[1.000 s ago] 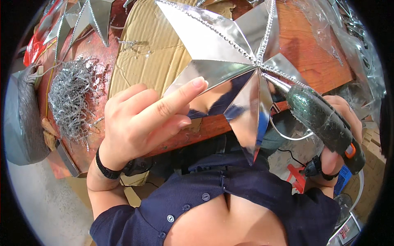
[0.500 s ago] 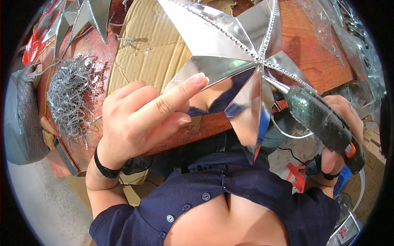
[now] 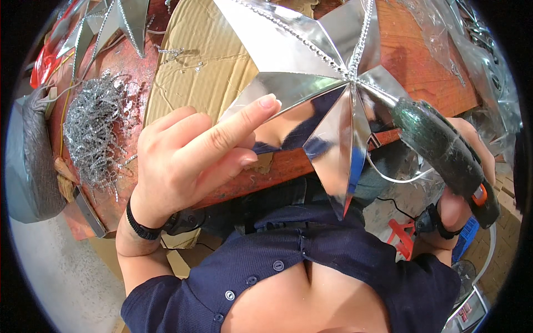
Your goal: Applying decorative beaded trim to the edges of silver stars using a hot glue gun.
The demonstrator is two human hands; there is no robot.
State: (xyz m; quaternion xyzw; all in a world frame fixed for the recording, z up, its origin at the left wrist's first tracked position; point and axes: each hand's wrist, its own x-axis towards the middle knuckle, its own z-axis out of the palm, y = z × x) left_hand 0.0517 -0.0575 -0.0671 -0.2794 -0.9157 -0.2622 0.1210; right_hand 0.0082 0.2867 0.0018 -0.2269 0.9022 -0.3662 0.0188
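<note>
A mirrored silver star (image 3: 288,41) lies at the table's front edge, one point overhanging it. Bead trim (image 3: 311,49) runs along two of its upper ridges. In my right hand (image 3: 476,145) is a dark green glue gun (image 3: 441,147) with an orange trigger. Its metal nozzle lies over the star's right-hand arm, pointing at the centre. My left hand (image 3: 180,158) is over the star's left lower arm, index finger stretched out, thumb apart and the other fingers curled. Nothing shows gripped in it. That arm's tip is partly hidden by the hand.
A heap of silver bead strands (image 3: 93,130) lies on the red table left of the cardboard sheet (image 3: 202,61). More silver stars (image 3: 119,25) stand at the far left. Clear plastic wrap (image 3: 444,33) covers the far right. The gun's white cord (image 3: 400,178) hangs below the table edge.
The glue gun has shifted slightly up and right. Its nozzle now covers the right arm's ridge, where bead trim showed before. The star and my left hand have barely moved.
</note>
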